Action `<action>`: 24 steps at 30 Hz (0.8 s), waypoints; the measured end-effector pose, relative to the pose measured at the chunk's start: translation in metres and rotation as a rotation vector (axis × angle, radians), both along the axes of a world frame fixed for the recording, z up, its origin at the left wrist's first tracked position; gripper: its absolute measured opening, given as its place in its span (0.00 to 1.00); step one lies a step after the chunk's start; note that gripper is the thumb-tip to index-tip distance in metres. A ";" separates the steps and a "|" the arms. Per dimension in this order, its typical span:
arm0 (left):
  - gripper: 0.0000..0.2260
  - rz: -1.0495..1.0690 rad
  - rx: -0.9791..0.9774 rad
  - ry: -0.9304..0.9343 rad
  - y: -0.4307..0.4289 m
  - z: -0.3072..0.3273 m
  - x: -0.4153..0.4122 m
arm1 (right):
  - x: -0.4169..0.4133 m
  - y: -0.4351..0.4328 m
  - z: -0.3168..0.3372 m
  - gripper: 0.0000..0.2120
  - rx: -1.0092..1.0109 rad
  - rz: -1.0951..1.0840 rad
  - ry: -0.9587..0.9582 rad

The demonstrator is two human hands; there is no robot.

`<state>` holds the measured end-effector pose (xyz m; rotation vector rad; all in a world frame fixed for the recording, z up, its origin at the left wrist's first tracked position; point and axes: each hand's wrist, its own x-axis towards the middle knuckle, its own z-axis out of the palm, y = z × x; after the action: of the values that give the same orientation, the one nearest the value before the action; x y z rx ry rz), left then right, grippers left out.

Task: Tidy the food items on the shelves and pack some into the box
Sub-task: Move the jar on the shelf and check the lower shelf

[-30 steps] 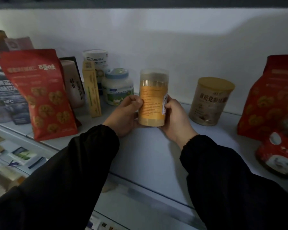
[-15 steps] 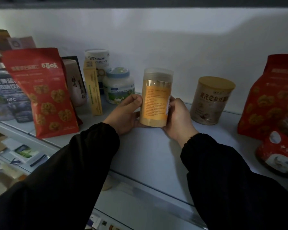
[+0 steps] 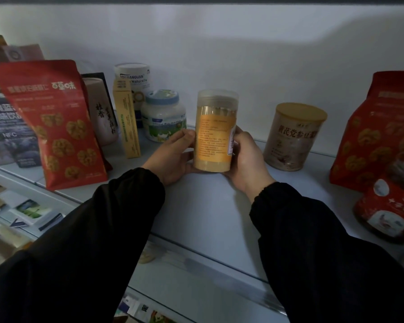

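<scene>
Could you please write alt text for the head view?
The left hand and right hand hold an orange-labelled jar upright at a white shelf, a red snack bag to its left and a tan canister to its right.

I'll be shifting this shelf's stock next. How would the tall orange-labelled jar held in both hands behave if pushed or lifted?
The jar is tall on a narrow base, so a high push would probably tip it. Its smooth round wall suggests it would roll once down. It looks nearly full, likely hefty; left hand and right hand grip it.
</scene>
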<state>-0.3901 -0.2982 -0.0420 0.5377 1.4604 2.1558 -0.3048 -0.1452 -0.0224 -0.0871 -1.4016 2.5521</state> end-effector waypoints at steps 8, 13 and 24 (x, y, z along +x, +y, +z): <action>0.30 -0.136 0.075 0.018 -0.001 0.003 0.008 | 0.001 -0.004 -0.001 0.25 0.181 -0.020 0.002; 0.23 -0.135 0.098 -0.019 -0.001 0.003 0.009 | 0.004 -0.004 -0.002 0.29 0.304 -0.014 0.031; 0.22 -0.037 0.042 -0.116 0.003 0.008 0.010 | 0.002 0.000 -0.003 0.28 0.366 -0.082 0.023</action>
<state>-0.3802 -0.2955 -0.0340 0.4427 1.3355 2.1557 -0.3027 -0.1457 -0.0254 -0.0513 -1.7879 2.1843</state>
